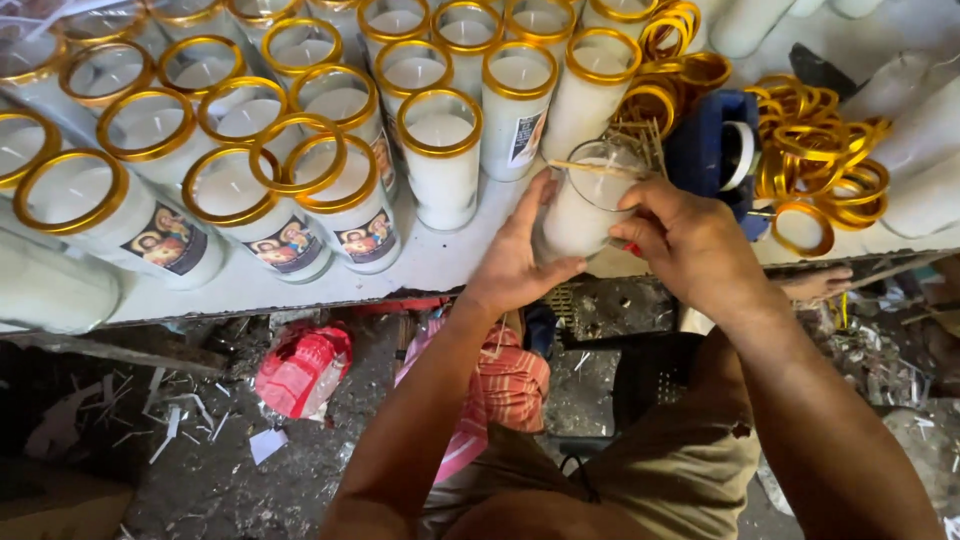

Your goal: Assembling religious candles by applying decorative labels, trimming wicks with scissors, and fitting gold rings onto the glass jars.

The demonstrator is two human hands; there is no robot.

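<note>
White bench; both hands grip candle glass.

jar: clear glossy glass, matt white wax inside | rings: shiny gold (metal or plastic, unclear) | labels: glossy printed paper | tabletop: matt white, rough | cloth: striped woven fabric | floor: rough, gritty

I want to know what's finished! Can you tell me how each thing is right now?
Left hand: wrapped round the glass candle jar's side.
Right hand: gripping the jar's rim.
Glass candle jar: upright, filled with white wax, no gold ring, thin stick across its mouth.
Ringed candle jars: upright, wax-filled, gold rings on.
Loose gold ring: lying unfitted across two jars.
Gold ring pile: loose, heaped.
</note>
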